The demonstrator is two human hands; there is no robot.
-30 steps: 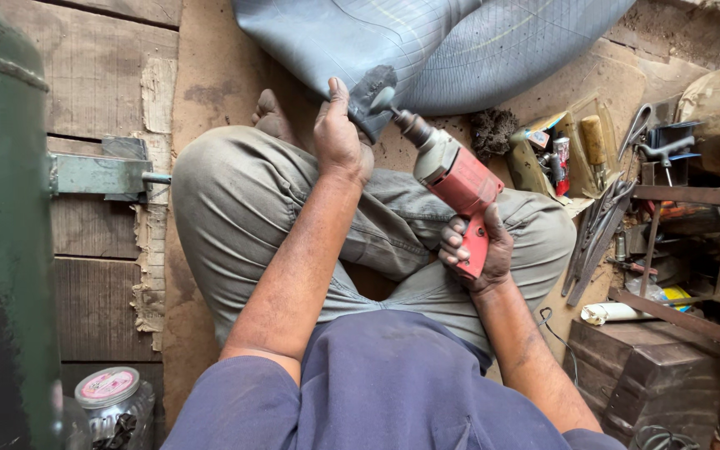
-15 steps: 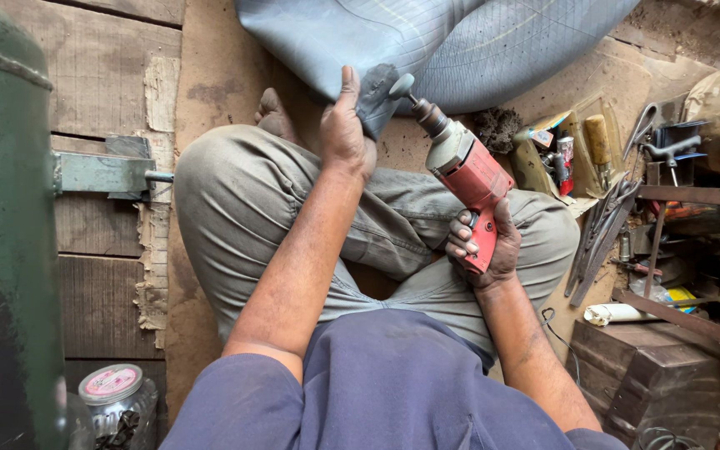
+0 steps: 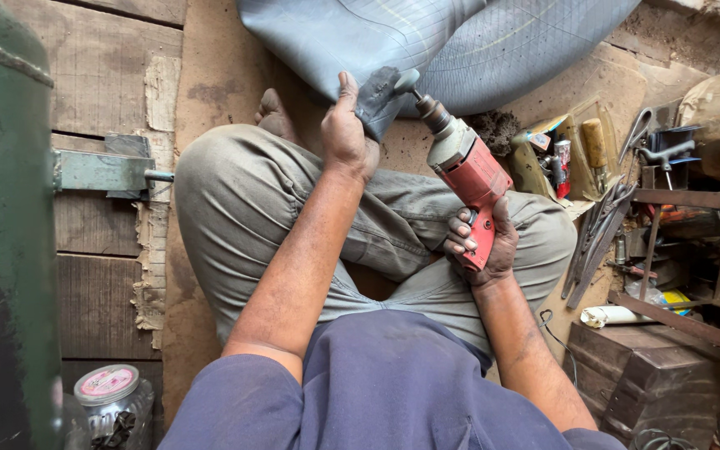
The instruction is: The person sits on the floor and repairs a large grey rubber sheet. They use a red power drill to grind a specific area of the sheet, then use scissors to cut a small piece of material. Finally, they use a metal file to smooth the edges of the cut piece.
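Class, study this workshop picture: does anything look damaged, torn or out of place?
Yes. The cardboard sheet on the wooden floor is ragged and torn along its left edge. Nothing else stands out: the left hand pinches a fold of grey rubber tube, and the right hand grips a red power tool.

A repair workshop: hand tools (image 3: pixel 602 225) clutter the wooden floor (image 3: pixel 102 75) beside a green tank (image 3: pixel 2 250).
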